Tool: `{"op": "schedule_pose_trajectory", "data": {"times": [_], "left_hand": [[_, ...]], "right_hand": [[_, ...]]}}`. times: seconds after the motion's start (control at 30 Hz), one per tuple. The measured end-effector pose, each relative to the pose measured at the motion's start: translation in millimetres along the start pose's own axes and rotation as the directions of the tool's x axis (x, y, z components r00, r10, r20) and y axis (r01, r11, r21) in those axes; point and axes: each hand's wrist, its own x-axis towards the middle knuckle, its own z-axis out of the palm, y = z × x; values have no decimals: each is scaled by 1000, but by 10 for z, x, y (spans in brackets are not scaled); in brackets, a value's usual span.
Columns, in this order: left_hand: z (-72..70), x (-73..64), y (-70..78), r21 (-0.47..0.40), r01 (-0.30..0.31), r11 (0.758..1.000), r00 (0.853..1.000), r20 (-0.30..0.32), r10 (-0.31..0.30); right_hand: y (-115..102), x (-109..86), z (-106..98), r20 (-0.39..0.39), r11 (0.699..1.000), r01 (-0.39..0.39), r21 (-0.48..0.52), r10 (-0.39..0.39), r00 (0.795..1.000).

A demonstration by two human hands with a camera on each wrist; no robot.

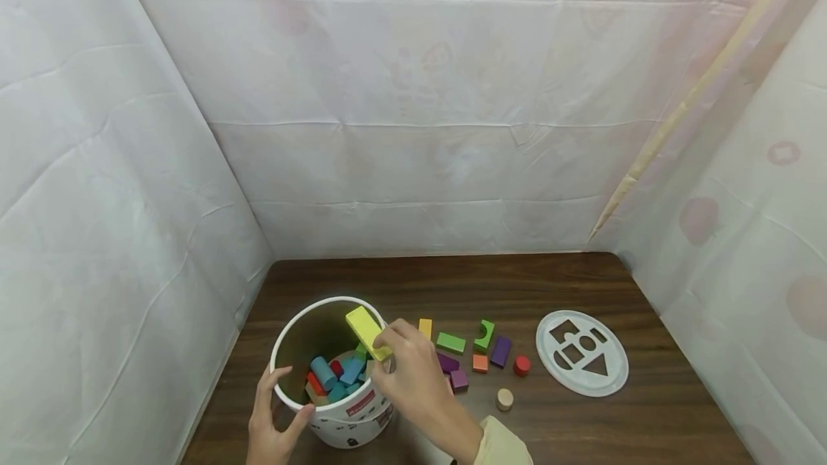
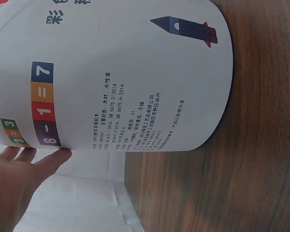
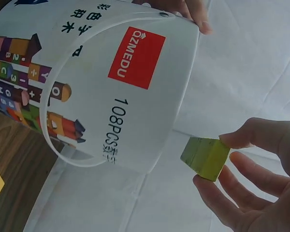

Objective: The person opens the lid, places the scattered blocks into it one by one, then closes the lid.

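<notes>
While the left hand [image 1: 271,423] gripped the white bucket [image 1: 352,430], the right hand [image 1: 413,373] pinched one yellow block [image 1: 365,329] over the bucket's right edge, apparently mid-transfer, the next move seemingly calling for clearance past that edge.

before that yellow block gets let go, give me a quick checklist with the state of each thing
1. Yellow block secure: ok, pinched between the right hand's thumb and fingers.
2. Bucket steadied: ok, the left hand holds it at the rim.
3. Opening uncovered: ok, the white cutout disc lies on the table.
4. Room inside: ok, blocks such as the blue cylinder lie below the rim.
5. Block fully inside the rim line: cannot tell, the right hand hides part of that edge.
6. All loose blocks collected: not ok, the red cylinder and others remain on the table.
</notes>
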Motion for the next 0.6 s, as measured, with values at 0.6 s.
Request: {"op": "schedule_pose_trajectory", "data": {"times": [0.6], "left_hand": [[6, -1, 6, 8, -12, 1000, 1000, 5, 12]], "right_hand": [[-9, 127, 223, 181, 994, 71, -78, -56, 982]]}}
